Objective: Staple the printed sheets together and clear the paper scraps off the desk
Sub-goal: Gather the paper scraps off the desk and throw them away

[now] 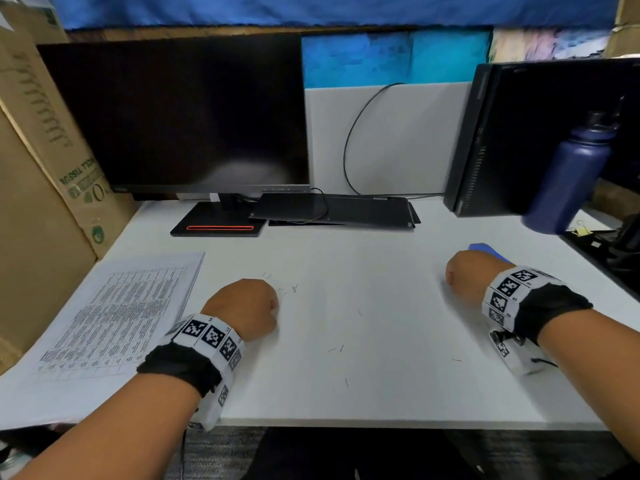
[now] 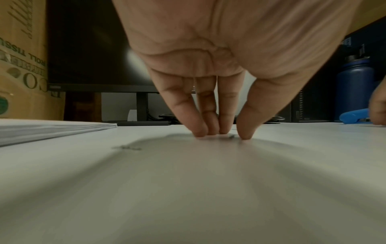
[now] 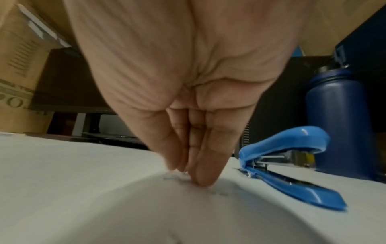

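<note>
A stack of printed sheets (image 1: 114,323) (image 2: 52,130) lies flat at the desk's left. Thin small scraps (image 1: 294,289) are scattered over the white desk (image 1: 381,393). My left hand (image 1: 249,306) (image 2: 227,134) points down, with straight fingers (image 2: 200,130) and thumb touching the desk. One scrap (image 2: 231,136) lies in the small gap between them. My right hand (image 1: 457,271) (image 3: 188,175) stands on its tips farther right, thumb and fingers pressed together on blurred scraps (image 3: 173,178). A blue stapler (image 3: 292,181) (image 1: 485,249) (image 2: 355,115) lies just behind it, untouched.
A dark monitor (image 1: 173,116) and a flat black device (image 1: 332,209) stand at the back. A cardboard box (image 1: 34,202) walls the left side. A computer tower (image 1: 519,133) and a navy bottle (image 1: 571,174) stand at the right. The desk's front edge (image 1: 381,422) is near my forearms.
</note>
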